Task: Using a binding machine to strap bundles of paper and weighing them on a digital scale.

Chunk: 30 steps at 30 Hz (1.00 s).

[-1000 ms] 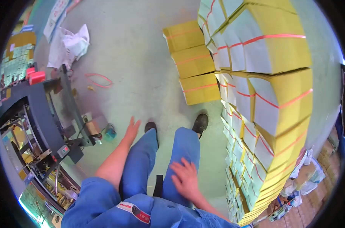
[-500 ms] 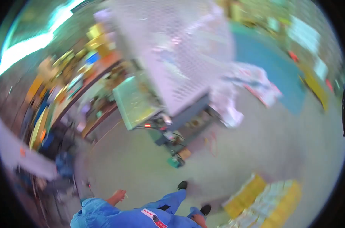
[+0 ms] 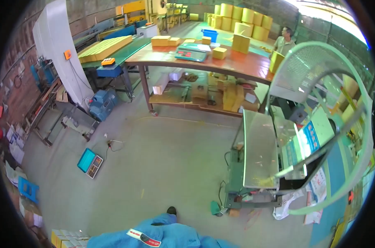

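Neither of my hands shows now; only my blue work clothes and one dark shoe appear at the lower edge. Ahead to the right is a machine with a pale flat top. A perforated hood with a rounded green rim stands raised over it. On the floor to the left lies a small scale with a teal and silver top, a cable near it.
A brown-topped table spans the far side, carrying yellow blocks and another scale. A person stands behind it. Left are a white column and a blue motor-like unit. Yellow-and-white bundles sit at lower left.
My view has swung left, so the machine has shifted from the upper middle to the right. My hands, partly visible before, have left the picture. The blur has mostly gone.
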Each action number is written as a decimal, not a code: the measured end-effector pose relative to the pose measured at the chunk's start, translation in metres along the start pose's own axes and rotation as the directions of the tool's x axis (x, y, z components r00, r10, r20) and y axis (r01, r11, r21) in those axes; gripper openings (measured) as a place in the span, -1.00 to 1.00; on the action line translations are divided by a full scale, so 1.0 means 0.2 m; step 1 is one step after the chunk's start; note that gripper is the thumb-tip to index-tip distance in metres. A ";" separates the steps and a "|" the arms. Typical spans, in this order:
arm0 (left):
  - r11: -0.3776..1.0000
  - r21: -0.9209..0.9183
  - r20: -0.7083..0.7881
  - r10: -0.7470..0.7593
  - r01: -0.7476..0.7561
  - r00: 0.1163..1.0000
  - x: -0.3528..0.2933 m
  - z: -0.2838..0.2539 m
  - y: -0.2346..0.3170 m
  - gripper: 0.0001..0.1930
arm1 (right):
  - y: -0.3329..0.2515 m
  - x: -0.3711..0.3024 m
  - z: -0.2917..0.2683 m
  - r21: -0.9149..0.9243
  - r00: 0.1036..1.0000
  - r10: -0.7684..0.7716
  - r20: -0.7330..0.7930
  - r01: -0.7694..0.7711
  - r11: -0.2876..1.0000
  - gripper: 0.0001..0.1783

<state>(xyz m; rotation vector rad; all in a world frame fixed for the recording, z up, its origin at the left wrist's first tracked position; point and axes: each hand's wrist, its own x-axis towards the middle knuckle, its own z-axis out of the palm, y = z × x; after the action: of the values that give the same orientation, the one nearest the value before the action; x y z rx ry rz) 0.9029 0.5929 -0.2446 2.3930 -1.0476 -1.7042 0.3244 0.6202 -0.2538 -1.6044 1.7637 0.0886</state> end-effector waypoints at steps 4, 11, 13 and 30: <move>0.996 -0.065 0.010 -0.062 0.063 0.998 -0.02 -0.32 0.14 -0.64 | -0.18 0.26 -0.16 0.014 0.997 -0.049 0.052 0.049 0.999 -0.62; 0.942 -0.266 -0.132 0.176 -0.206 0.975 0.25 -0.48 1.44 -0.58 | -0.94 0.96 -1.02 0.790 0.989 -0.100 -0.105 0.144 0.596 -0.63; 0.952 -0.280 -0.074 0.104 -0.121 0.992 0.37 -0.45 1.63 -0.58 | -0.92 1.13 -1.14 0.727 0.972 -0.143 -0.185 0.233 0.646 -0.64; 0.809 -0.396 0.028 0.483 -0.434 0.875 1.00 -0.50 4.47 -0.54 | -0.79 2.88 -3.85 0.627 0.769 -0.032 -0.638 0.543 0.558 -0.82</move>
<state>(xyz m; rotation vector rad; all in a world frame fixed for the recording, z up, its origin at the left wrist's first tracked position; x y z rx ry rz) 0.5732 -0.2402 -0.0270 1.6443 -1.0779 -1.6968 0.1378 -0.2861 0.0538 -1.2432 1.4953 -1.3191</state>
